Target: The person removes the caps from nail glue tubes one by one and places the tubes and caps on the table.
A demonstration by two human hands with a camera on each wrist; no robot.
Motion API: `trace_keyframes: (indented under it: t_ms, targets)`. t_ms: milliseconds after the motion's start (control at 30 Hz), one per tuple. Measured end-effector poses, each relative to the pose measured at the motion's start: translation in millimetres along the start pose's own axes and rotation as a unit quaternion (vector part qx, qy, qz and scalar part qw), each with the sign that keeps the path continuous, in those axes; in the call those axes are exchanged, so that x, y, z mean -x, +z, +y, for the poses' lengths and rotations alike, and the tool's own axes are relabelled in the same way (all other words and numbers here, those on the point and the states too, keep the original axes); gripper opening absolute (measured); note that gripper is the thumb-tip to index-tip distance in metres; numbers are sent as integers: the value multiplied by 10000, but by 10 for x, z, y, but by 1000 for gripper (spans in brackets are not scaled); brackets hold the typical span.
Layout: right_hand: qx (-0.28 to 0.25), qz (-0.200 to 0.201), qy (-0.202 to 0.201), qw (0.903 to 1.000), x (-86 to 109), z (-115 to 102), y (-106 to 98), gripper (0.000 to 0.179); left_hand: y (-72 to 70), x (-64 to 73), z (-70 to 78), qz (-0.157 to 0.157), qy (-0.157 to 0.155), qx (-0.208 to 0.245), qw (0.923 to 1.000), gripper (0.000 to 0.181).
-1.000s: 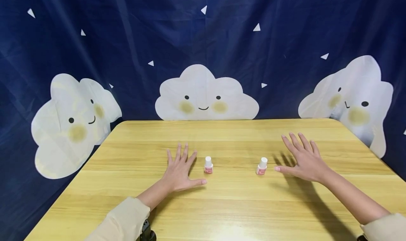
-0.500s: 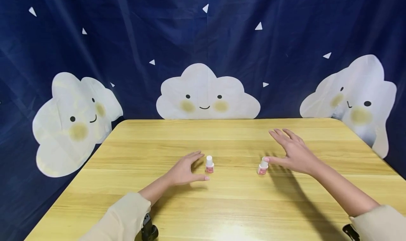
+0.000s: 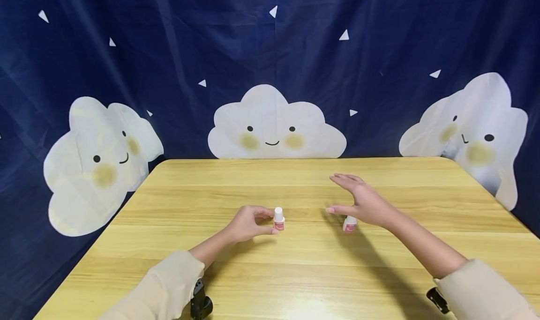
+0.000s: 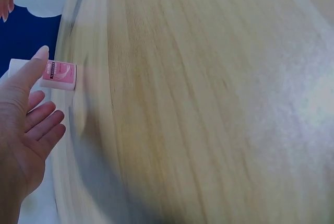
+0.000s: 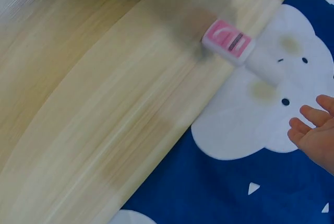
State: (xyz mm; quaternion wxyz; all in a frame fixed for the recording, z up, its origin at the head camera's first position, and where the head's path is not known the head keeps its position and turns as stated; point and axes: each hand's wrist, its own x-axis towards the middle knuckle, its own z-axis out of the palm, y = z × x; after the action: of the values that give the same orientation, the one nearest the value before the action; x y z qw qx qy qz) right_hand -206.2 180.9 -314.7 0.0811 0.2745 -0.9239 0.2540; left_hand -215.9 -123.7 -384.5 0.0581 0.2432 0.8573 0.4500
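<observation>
Two small white-capped bottles with pink labels stand upright on the wooden table. My left hand (image 3: 246, 225) is at the left bottle (image 3: 279, 226), its thumb and fingers parted beside it. In the left wrist view the thumb crosses in front of that same bottle (image 4: 63, 75), and the other fingers are loosely bent behind. Above the right bottle (image 3: 349, 224) hovers my right hand (image 3: 366, 202), thumb and fingers spread apart with nothing between them. It hides the top of that bottle in the head view. The right wrist view shows the bottle's label side (image 5: 228, 41), slightly blurred.
The wooden table (image 3: 270, 273) has rounded far corners and reaches a dark blue curtain (image 3: 236, 39) printed with smiling white clouds. Dark straps (image 3: 200, 301) sit at both wrists, by the beige sleeves.
My left hand has turned from flat and spread to thumb and fingers beside the left bottle. The right hand has swung left over the right bottle. Both bottles stay standing.
</observation>
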Motion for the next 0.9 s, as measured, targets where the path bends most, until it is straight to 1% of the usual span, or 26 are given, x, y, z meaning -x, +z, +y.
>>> trace_keyframes:
  t_ms: [67, 167, 267, 333, 400, 567, 633, 733, 833, 900]
  targets:
    - [-48, 18, -72, 10000, -31, -21, 43, 68, 8, -7, -2, -34, 113, 1, 9999, 46]
    - [-146, 58, -166, 9997, -67, -56, 97, 64, 21, -17, -8, -64, 195, 86, 9998, 47]
    - [-285, 75, -182, 9994, -96, -90, 141, 62, 41, -36, -7, -84, 155, 257, 9995, 42]
    - [-329, 87, -196, 9992, -115, -118, 165, 61, 58, -52, -9, -83, 53, 373, 9993, 39]
    - [-558, 2, -47, 9984, -129, -144, 194, 60, 73, -65, -10, -61, 3, 353, 9994, 37]
    - [-817, -131, 186, 9964, -163, -191, 277, 56, 106, -84, -5, 16, -76, 407, 9991, 32]
    - [-803, -131, 208, 9965, -186, -215, 315, 53, 110, -86, 3, 59, -86, 479, 9988, 30]
    - [-1110, -182, 412, 9928, -228, -260, 380, 50, 115, -91, 7, 75, -27, 476, 9988, 26]
    - [-1525, -258, 628, 9860, -271, -309, 447, 46, 122, -101, 4, 85, 0, 519, 9986, 25]
    - [-1696, -314, 642, 9829, -300, -329, 497, 43, 128, -106, 0, 84, -7, 563, 9984, 24]
